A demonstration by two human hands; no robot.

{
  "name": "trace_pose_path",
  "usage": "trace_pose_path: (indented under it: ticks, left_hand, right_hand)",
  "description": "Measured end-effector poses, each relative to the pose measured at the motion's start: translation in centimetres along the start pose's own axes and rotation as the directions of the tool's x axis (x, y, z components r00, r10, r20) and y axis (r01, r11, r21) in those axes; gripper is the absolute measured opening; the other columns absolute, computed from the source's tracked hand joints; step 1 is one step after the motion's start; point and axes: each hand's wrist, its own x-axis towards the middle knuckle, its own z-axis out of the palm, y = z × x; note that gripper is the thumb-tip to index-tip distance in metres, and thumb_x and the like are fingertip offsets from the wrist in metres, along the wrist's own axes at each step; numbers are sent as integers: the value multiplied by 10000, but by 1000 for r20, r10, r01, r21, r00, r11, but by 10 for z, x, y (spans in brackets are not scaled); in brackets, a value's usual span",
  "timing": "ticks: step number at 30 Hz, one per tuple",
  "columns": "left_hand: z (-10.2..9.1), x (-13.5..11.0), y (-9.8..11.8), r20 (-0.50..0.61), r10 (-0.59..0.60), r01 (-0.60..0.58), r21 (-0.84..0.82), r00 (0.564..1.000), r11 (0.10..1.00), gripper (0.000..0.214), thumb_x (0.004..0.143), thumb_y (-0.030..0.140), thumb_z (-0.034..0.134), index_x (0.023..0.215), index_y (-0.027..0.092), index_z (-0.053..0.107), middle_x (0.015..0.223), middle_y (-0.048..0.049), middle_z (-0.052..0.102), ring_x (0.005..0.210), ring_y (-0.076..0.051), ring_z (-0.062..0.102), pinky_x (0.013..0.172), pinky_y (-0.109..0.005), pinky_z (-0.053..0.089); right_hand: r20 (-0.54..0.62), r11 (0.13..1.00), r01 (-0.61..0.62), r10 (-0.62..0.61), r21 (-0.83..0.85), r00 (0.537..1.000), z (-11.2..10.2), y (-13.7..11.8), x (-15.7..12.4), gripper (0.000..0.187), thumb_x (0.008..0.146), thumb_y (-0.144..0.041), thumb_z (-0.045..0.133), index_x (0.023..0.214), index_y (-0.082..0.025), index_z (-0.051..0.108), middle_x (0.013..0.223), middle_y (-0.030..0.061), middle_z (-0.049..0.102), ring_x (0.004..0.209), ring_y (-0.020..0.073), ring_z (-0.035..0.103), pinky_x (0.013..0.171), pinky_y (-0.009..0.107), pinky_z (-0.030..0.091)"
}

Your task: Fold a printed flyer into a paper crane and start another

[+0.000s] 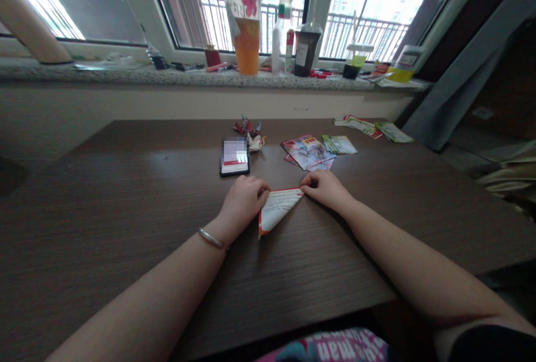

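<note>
A sheet of printed paper folded into a triangle (pixel 277 210) lies on the dark wooden table (pixel 125 211), white side up with a red edge. My left hand (pixel 243 200) is curled over its left corner, fingers pressing the fold. My right hand (pixel 324 187) pinches the paper's right tip against the table. A silver bangle (pixel 211 238) sits on my left wrist. Just beyond my hands a phone (pixel 235 156) lies flat on the table.
Folded paper figures (pixel 250 133) and loose printed leaflets (pixel 310 151) lie behind the phone, with more leaflets (pixel 364 125) at the far right. The stone windowsill (pixel 125 76) holds drink cups (pixel 247 32), bottles and small items.
</note>
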Motion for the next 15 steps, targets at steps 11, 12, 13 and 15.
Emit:
trace_pose_path:
  ticks: [11,12,13,15]
  left_hand:
    - [1,-2,1,2,-9,9,56,1000,998,172,876,242,524,859,180,684,871,-89,662,867,-240,563,768,-359,444]
    - [1,-2,1,3,-10,9,60,1000,998,169,877,244,526,860,179,681,871,-90,661,865,-240,563,762,-356,443]
    - [1,-2,1,2,-11,11,65,1000,998,169,878,247,526,862,179,680,871,-90,661,863,-240,562,757,-354,441]
    - [0,-3,2,5,-10,9,74,1000,997,169,882,248,522,868,180,676,874,-88,661,862,-240,561,748,-350,439]
  right_hand:
    - [75,894,440,-434,-90,898,8,-15,-6,368,791,20,494,906,-222,746,903,55,678,894,199,552,837,328,421]
    - [77,894,440,-435,-87,897,8,-17,-7,353,789,10,501,911,-216,744,905,56,676,894,198,556,832,323,425]
    - [77,897,435,-429,-82,900,7,-19,-8,324,792,-9,513,910,-208,741,906,57,675,892,195,561,827,319,428]
    - [68,910,407,-403,-77,913,6,-25,-12,219,805,-86,560,885,-196,732,896,55,673,879,192,570,827,317,432]
